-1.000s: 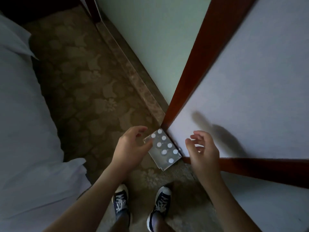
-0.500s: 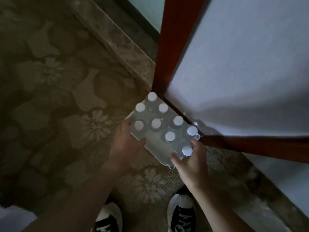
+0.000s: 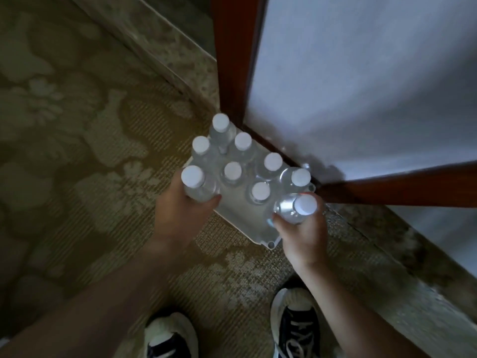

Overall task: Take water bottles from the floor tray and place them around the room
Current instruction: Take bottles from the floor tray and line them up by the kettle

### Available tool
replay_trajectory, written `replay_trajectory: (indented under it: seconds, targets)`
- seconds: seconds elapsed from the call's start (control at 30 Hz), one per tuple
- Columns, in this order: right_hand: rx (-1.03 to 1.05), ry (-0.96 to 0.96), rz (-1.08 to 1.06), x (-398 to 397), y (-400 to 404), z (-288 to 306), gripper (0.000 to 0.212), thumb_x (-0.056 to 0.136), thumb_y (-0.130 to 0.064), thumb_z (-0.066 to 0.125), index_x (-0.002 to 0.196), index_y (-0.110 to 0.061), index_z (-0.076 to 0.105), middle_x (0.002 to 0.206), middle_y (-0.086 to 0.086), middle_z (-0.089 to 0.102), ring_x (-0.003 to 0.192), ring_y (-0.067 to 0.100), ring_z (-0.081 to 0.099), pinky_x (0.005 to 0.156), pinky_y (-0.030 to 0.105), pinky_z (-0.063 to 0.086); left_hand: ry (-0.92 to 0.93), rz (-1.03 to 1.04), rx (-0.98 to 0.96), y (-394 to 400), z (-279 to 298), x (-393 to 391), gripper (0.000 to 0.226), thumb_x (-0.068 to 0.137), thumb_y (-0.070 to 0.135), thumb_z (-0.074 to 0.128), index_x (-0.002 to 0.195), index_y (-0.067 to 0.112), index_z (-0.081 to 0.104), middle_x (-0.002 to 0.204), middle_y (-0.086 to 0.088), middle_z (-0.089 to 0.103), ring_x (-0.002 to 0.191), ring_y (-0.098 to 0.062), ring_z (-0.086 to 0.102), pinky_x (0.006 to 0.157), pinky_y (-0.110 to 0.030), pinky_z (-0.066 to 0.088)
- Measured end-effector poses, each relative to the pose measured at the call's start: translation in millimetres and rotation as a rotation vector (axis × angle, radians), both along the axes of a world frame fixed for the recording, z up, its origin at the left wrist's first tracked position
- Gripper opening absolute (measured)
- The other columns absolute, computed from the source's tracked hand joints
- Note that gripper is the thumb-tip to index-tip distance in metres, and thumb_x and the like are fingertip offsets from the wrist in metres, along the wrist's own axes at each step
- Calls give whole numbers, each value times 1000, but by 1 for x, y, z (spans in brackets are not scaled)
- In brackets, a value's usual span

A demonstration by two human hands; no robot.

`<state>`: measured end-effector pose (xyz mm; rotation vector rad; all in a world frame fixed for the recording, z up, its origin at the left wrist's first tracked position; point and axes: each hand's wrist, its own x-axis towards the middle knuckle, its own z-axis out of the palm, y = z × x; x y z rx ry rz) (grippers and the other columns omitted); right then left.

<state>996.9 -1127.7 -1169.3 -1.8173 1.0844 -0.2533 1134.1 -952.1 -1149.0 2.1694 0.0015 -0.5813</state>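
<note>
Fingers of the left hand (image 3: 180, 215) curl round one water bottle (image 3: 197, 186); the right hand (image 3: 303, 232) grips another (image 3: 296, 209). Eight white-capped bottles in all, six standing in the grey floor tray (image 3: 245, 218) beside the wooden corner post (image 3: 232, 60).

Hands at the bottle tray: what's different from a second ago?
Both hands came down from above the tray and took hold: the left hand now grips the near-left bottle, the right hand grips the near-right bottle. The camera also dropped closer. The tray stays on the carpet at the wooden corner, the other six bottles standing in it.
</note>
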Motion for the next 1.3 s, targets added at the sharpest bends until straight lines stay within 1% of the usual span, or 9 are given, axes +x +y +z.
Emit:
replay_trajectory:
  seconds: [0.1,0.2,0.3,0.47,0.8,0.93,1.03,1.2,1.3]
  targets:
    - [136,-92,72,10,-5,77,54,70,-11,88,110,-19,52,103,-1,66,98,7,67,89,31,54,31,8,-32,0,88,6,41,68,36,88,99,38,61,86,16,73,78,1,70,67,-32,61]
    - [295,-174,165,36,-12,192,68,65,-34,91,107,3,52,101,20,65,98,38,67,87,61,53,52,16,-128,-4,209,22,45,65,32,90,100,36,61,89,14,74,81,-3,72,72,-34,61]
    - [371,-225,217,74,-19,340,78,52,-34,94,108,2,54,101,19,67,98,37,67,87,62,54,39,4,-306,-3,346,46,47,67,18,90,105,23,64,95,0,75,87,-17,74,76,-42,63]
    - [265,-318,318,125,-19,598,79,49,-46,82,117,-13,58,103,0,72,97,17,71,84,42,60,-26,-15,-584,0,589,75,46,66,14,81,107,19,60,90,3,73,86,-19,73,68,-25,59]
    - [164,-754,451,142,13,1000,32,80,-14,77,109,-21,64,80,-17,73,71,1,70,59,15,52,-307,-75,-773,23,974,52,39,78,20,71,113,12,55,93,-12,64,82,-27,67,76,-43,61]
    - [130,-891,499,130,35,1085,44,73,-23,70,115,-20,59,77,-16,72,68,3,70,59,20,54,-411,-97,-857,29,1054,43,33,83,14,65,112,7,53,88,-12,63,76,-30,68,74,-47,60]
    - [136,-920,506,118,44,1113,43,75,-23,71,116,-27,57,81,-7,72,71,17,72,69,41,61,-431,-134,-922,29,1090,35,37,81,20,65,111,4,53,89,-15,64,75,-35,70,68,-38,60]
    - [37,-967,358,80,44,1129,36,72,-24,71,103,-36,58,81,-17,70,72,4,70,62,20,54,-399,-271,-935,13,1110,21,32,77,21,66,105,8,60,95,-25,66,83,-45,70,65,-38,60]
    - [-3,-967,182,37,32,1128,38,71,-24,72,104,-36,60,83,-11,70,74,10,70,66,28,57,-333,-394,-971,-13,1109,0,33,72,20,67,103,8,63,89,-19,70,76,-35,71,64,-39,58]
